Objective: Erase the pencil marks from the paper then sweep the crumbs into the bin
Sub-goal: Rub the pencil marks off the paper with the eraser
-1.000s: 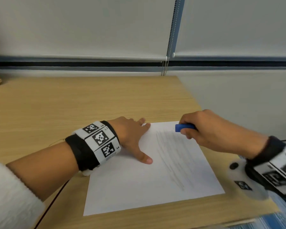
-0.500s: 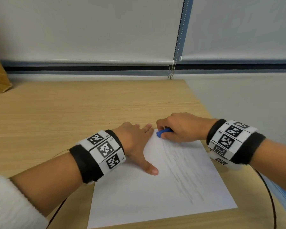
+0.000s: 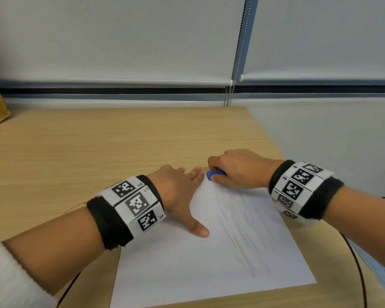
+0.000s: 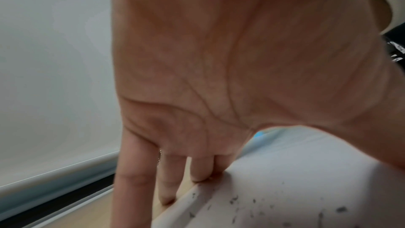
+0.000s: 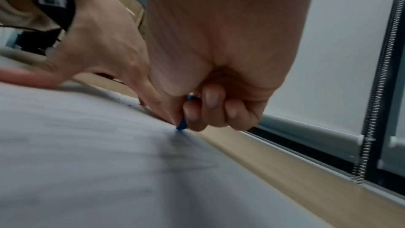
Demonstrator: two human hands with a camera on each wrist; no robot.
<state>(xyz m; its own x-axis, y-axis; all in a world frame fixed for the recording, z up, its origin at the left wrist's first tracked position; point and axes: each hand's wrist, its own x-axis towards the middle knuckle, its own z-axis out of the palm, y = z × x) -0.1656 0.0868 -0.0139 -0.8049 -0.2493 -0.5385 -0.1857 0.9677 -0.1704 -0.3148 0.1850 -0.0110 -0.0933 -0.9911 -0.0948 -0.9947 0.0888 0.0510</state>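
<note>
Right hand is pinching the blue eraser down on the far edge of the paper, right beside the left hand, which lies flat with fingers spread to pin the sheet. Biggest risk imo is the sheet buckling or tearing if the eraser drags toward that edge, since most of the pencil marks are nearer. Crumbs sit on the paper, and no bin shows, probably just out of shot.
</note>
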